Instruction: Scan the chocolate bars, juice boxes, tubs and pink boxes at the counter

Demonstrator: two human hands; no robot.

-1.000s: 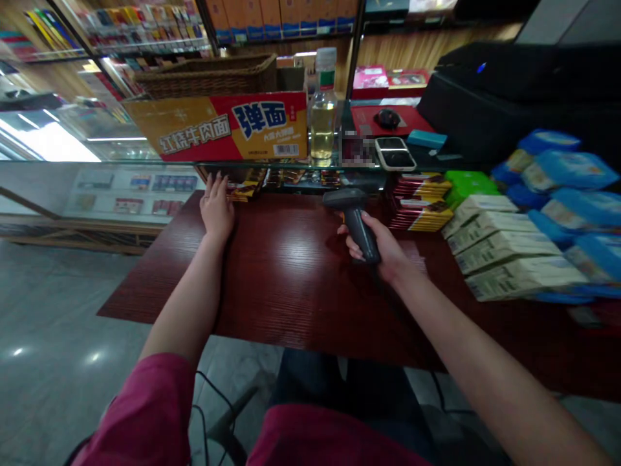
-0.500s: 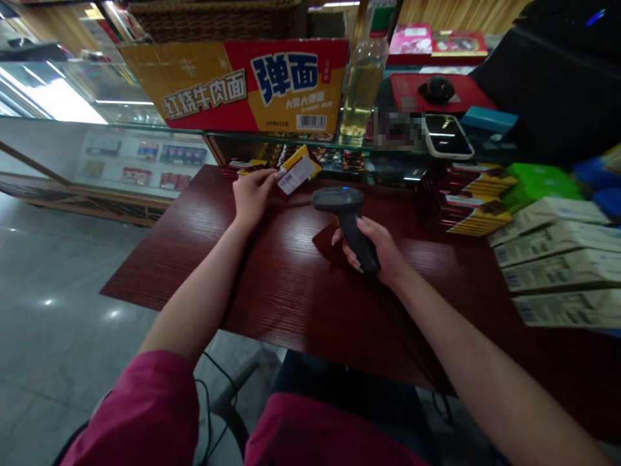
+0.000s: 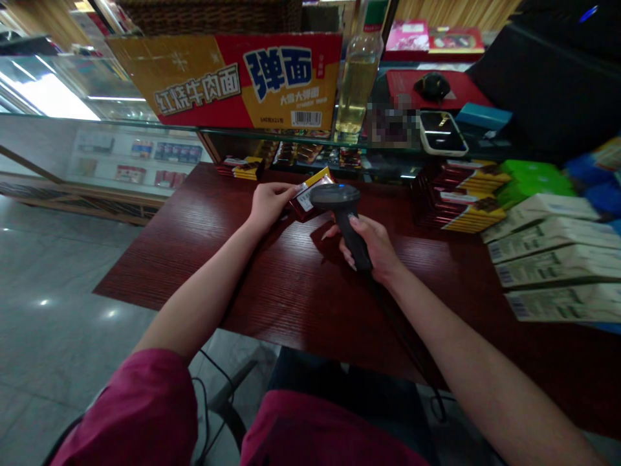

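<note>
My left hand [image 3: 268, 202] is closed on a small red-and-yellow pack [image 3: 308, 195] with a white barcode label, held just above the dark red wooden table [image 3: 204, 259]. My right hand [image 3: 369, 244] grips the handle of a grey barcode scanner [image 3: 342, 213], whose head with a blue light sits right against the pack and covers part of it. More packs of the same kind [image 3: 245, 169] lie at the table's far edge under the glass shelf.
Stacks of dark red cartons [image 3: 460, 200] and pale cartons [image 3: 543, 259] fill the table's right side. On the glass counter [image 3: 145, 123] behind stand a red-and-yellow noodle box [image 3: 233, 81], a bottle of yellowish liquid [image 3: 356, 84] and a phone [image 3: 439, 133]. Grey tiled floor lies left.
My left hand went from flat at the table's far edge to picking up a pack and bringing it right, up to the scanner head. The scanner stayed in my right hand.
</note>
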